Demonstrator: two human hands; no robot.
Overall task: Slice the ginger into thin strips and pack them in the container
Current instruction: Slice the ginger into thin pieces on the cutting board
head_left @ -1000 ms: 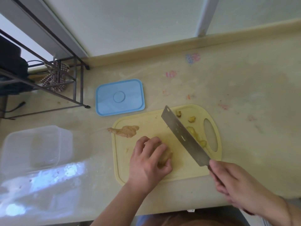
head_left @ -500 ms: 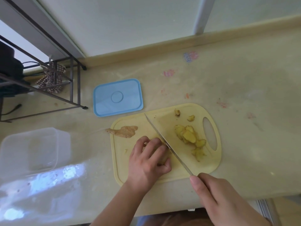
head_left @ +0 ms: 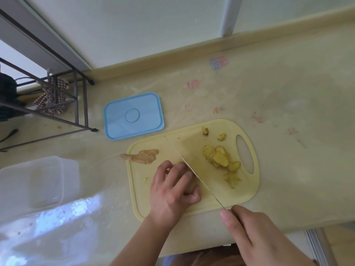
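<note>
Since a second ago the knife (head_left: 194, 171) has swung from lying flat over the slices to standing on edge against the left hand (head_left: 173, 191), whose curled grip pins the ginger piece (head_left: 189, 189) on the cutting board (head_left: 146, 189). Right hand (head_left: 255, 235) grips the handle. Ginger is firm, fibrous and moist-slick, so hold it knuckles-forward. Cut slices (head_left: 221, 158) lie beside; the container (head_left: 32, 183) waits on the bench (head_left: 288, 104).

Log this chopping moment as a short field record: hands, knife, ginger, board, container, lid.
left hand: curled over the ginger piece on the board
right hand: grip on the knife handle
knife: blade edge-down beside the left fingers
cut ginger slices: piled right of the blade
ginger peel: on the board's left edge
cutting board: yellow
container: clear, left, open
lid: blue, behind the board
</note>
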